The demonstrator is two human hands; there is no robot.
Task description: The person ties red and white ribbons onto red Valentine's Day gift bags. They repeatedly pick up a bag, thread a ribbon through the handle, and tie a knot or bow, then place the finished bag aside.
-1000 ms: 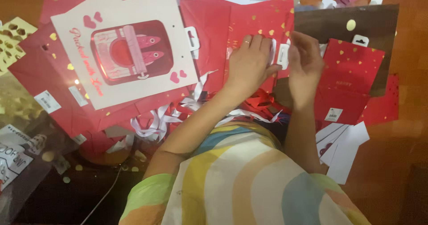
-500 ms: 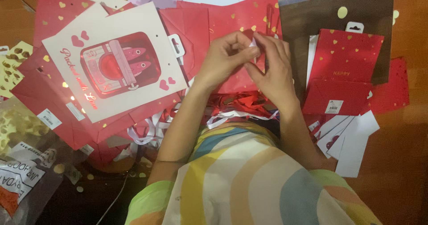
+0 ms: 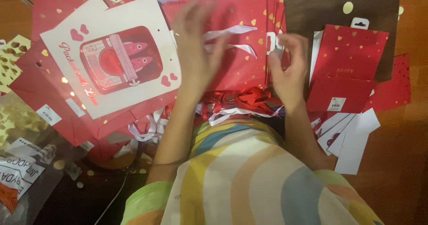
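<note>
A red gift bag (image 3: 243, 60) with gold hearts lies flat in front of me, its white ribbon handles (image 3: 232, 31) across its face. My left hand (image 3: 196, 51) hovers blurred over the bag's left part, fingers spread, holding nothing I can make out. My right hand (image 3: 287, 71) pinches the bag's right edge at a white hang tab (image 3: 271, 43). A tangle of red and white ribbons (image 3: 240, 102) lies just below both hands.
A cream gift bag (image 3: 111, 58) with a pink tin picture lies at the left on more red bags. A folded red bag (image 3: 345, 69) rests on a brown sheet (image 3: 330, 11) at the right, white cards (image 3: 352, 136) below it. Clear plastic wrappers (image 3: 22, 171) sit lower left.
My hands, close together on the bag's edge before, have come apart. The left hand swung left and spread its fingers; the right stays pinched at the white tab.
</note>
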